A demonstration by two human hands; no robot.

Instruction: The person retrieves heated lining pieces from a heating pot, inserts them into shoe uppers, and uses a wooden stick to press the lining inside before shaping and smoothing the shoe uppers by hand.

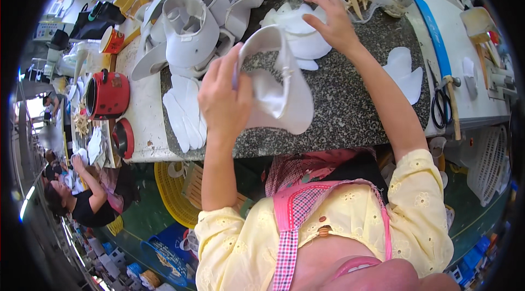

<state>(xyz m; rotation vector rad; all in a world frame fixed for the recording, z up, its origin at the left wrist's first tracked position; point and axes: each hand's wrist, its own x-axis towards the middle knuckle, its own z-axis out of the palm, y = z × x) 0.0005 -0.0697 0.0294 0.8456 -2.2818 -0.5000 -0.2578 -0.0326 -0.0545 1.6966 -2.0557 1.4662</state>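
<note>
Over a speckled slab [350,119], the left hand [224,86] grips a white shoe upper [298,102], the right hand [338,26] spreads empty by flat pieces [295,31], seemingly unjoined, and already-shaped uppers [188,39] lie heaped beyond.

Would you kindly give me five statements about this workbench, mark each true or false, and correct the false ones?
1. The left hand holds a curved white piece. True.
2. The right hand grips the scissors. False: it is open near some flat white pieces, while the scissors lie at the right of the bench.
3. A blue strip lies to the right of the speckled slab. True.
4. The red container stands to the right of the slab. False: it stands to the left.
5. The person wears a pink apron over a yellow top. True.
</note>
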